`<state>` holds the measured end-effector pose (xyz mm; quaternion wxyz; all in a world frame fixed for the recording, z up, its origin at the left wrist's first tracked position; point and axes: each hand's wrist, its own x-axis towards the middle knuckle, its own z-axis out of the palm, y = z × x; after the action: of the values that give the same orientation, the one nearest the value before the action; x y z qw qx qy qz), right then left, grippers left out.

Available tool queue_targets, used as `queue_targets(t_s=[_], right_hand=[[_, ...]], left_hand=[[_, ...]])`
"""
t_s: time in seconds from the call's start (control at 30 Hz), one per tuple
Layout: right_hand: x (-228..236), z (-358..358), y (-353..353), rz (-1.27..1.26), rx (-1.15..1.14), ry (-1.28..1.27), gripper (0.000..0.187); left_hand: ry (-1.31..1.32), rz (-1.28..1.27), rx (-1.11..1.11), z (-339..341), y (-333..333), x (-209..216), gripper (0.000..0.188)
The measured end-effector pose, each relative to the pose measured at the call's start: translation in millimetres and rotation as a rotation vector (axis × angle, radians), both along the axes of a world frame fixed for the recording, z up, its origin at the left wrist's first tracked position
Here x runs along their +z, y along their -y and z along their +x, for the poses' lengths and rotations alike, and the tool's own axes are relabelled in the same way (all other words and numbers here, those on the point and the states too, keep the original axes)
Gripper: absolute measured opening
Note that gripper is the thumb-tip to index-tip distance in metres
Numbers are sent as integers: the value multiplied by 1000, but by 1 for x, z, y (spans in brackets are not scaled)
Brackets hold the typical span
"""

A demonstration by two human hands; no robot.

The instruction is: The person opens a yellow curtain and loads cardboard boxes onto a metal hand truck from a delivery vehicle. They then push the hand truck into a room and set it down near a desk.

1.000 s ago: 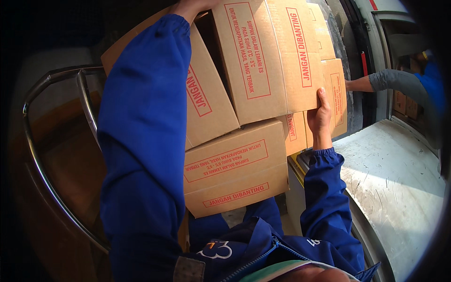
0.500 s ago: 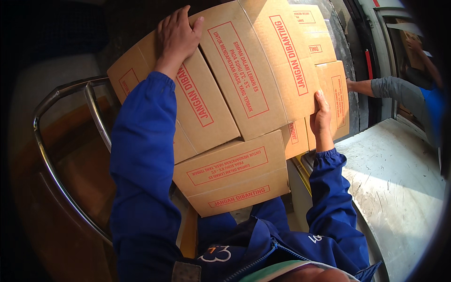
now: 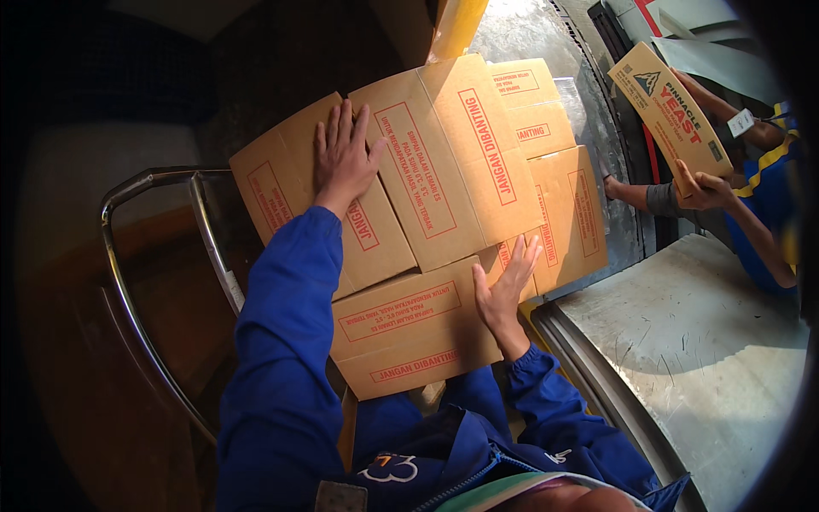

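Note:
Several brown cardboard boxes with red print lie packed together in front of me. My left hand (image 3: 348, 158) rests flat, fingers stretched, across the upper left box (image 3: 375, 256) and the edge of the large middle box (image 3: 435, 179). Lower down, my right hand (image 3: 509, 294) is open, thumb apart, beside the right end of the nearest box (image 3: 409, 328). Its fingers reach toward the lower edge of the middle box; whether they touch it, I cannot tell. Another box (image 3: 570, 218) lies to the right of that hand.
A co-worker at the right holds a flat brown box (image 3: 670, 111) in both hands. A curved metal handle rail (image 3: 115, 256) stands at the left. A scratched metal plate (image 3: 708, 324) lies at right, and a yellow post (image 3: 458, 30) rises at the far side.
The boxes sit lower in view. My right hand has left the middle box's right edge and moved down and left, fingers spreading. The co-worker's flat box has come into view.

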<state>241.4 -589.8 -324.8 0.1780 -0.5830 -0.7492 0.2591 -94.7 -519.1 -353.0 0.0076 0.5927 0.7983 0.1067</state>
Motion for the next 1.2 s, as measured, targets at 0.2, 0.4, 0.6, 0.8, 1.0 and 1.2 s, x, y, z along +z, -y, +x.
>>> queue_targets(t_s=[0.2, 0.4, 0.6, 0.8, 1.0, 1.2], right_hand=[[19, 7, 145, -209, 658, 184, 74], [-8, 17, 170, -74, 724, 380, 69], [-10, 16, 173, -58, 713, 387, 70], [-10, 14, 171, -43, 714, 397, 69], [-6, 15, 171, -20, 689, 358, 67], [-1, 19, 166, -13, 677, 290, 69]], left_hand=[[177, -266, -91, 58, 138, 40, 69], [202, -262, -77, 62, 151, 33, 70], [178, -250, -64, 59, 153, 37, 66], [205, -247, -50, 57, 151, 35, 67], [181, -248, -75, 60, 152, 33, 70], [101, -227, -108, 66, 147, 33, 71]])
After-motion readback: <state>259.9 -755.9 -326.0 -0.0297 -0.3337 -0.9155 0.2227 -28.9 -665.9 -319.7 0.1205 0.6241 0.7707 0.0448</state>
